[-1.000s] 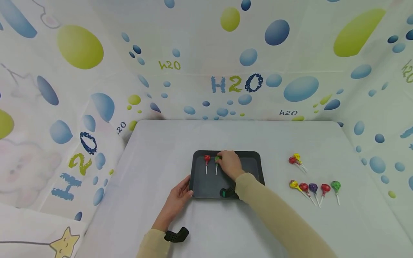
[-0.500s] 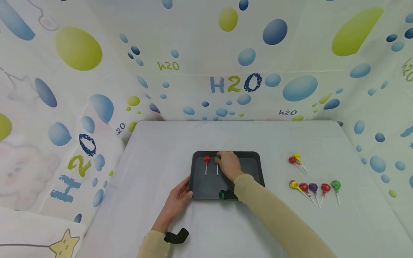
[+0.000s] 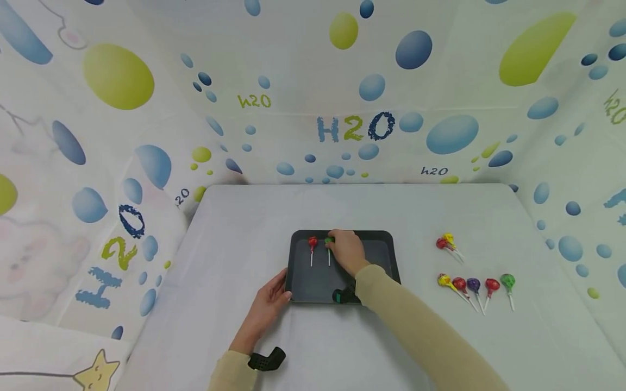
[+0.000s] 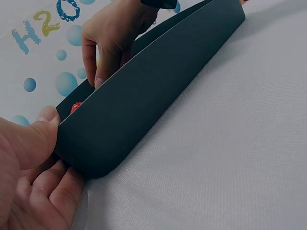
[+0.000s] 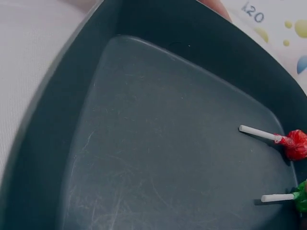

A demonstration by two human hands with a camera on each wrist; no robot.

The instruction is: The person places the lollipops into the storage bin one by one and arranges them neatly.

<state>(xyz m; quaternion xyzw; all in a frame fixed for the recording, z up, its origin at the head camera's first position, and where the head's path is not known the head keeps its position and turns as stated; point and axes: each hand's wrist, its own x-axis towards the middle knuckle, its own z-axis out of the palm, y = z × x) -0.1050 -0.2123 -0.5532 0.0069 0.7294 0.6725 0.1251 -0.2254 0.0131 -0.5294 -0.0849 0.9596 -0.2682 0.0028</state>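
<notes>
A dark grey baking tray (image 3: 308, 282) sits on the white-covered table in the head view. My left hand (image 3: 266, 301) grips its near left corner; the left wrist view shows the thumb at the rim and the fingers curled low against the outside. Inside the tray, my right hand (image 3: 348, 251) pinches a green lollipop (image 5: 301, 197) by its wrapped head, the white stick towards me. Left of it lies a red lollipop (image 3: 312, 243), nearly parallel, its head near the far wall. The right palm hides part of the tray's right half.
Right of the tray, a yellow lollipop (image 3: 443, 279), a red one (image 3: 459, 283), a purple one (image 3: 473, 284), another red one (image 3: 492, 285) and a green one (image 3: 507, 281) form a row. Behind them a red-and-yellow pair (image 3: 446, 241) lies together. A patterned curtain (image 3: 293, 130) encloses the table.
The green lollipop's stick has shifted slightly to the right and stands straighter under my right hand. My left hand keeps its grip on the tray. The head view has moved a little.
</notes>
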